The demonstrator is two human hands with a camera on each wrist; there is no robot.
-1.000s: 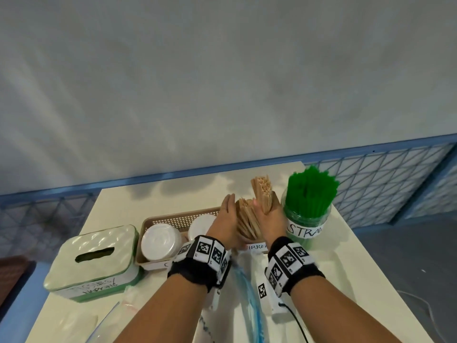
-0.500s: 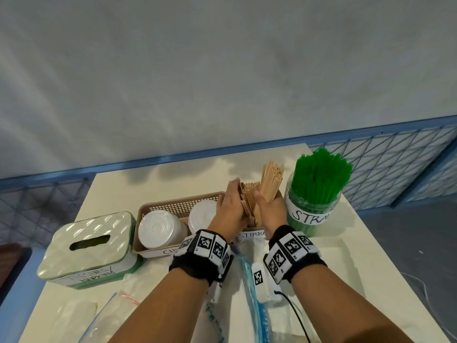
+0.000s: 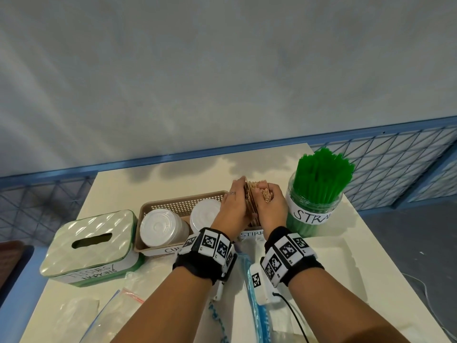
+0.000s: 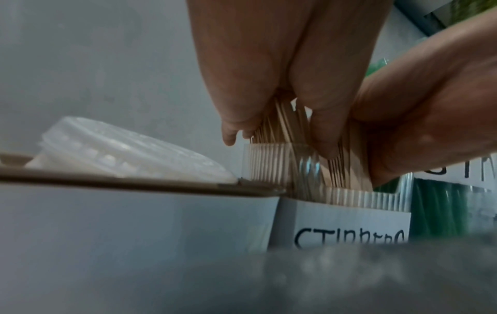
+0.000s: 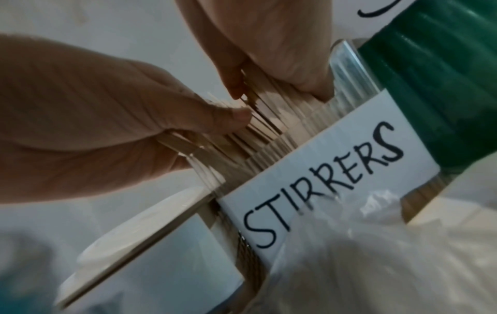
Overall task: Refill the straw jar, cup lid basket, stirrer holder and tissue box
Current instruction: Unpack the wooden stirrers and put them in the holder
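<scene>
My worry is a spill: the stirrers sit unevenly in the holder, so if I press down on one side some could jam on the ribbed rim, splay over it, or tip the holder into the jar just at its 3 o'clock. Both hands reach forward over the counter, palms facing each other. My left hand clamps the bundle from 9 o'clock, and my right hand curls round it from 3 o'clock. The bundle's lower ends are already inside the holder.
</scene>
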